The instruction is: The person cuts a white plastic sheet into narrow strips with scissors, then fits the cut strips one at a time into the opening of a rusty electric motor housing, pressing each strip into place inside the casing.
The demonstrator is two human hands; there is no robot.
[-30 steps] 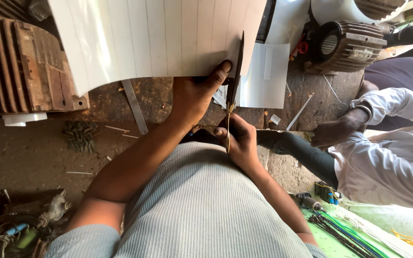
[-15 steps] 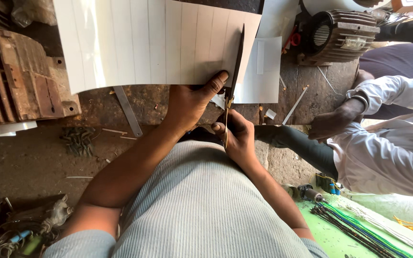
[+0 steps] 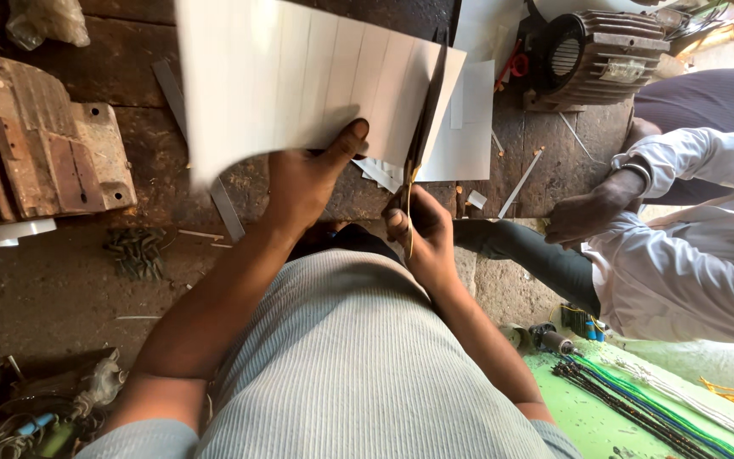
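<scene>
White lined sheet (image 3: 299,85), stiff, held up over a dark, stained workbench (image 3: 112,76). Left hand (image 3: 303,183) pinching sheet's lower edge, thumb pressed flat on its face, fingers hidden behind. Right hand (image 3: 422,234) closed round handles of long dark scissors (image 3: 425,119); blades pointing away from body, running up along sheet's right side, near a ruled line. Blades' gap not readable from this angle.

Around: loose white offcuts (image 3: 384,174) on bench just below sheet; larger white piece (image 3: 469,127) lying flat to right of scissors. Rusty ribbed motor housing (image 3: 31,144) at far left, well apart from sheet. Second motor with fan cover (image 3: 601,55) at top right. Small pile of dark screws (image 3: 136,251) on bench at left.

Another person's hand (image 3: 588,212), white sleeve, resting on bench edge at right, apart from scissors. Green mat with wire bundles (image 3: 639,404) at lower right.
</scene>
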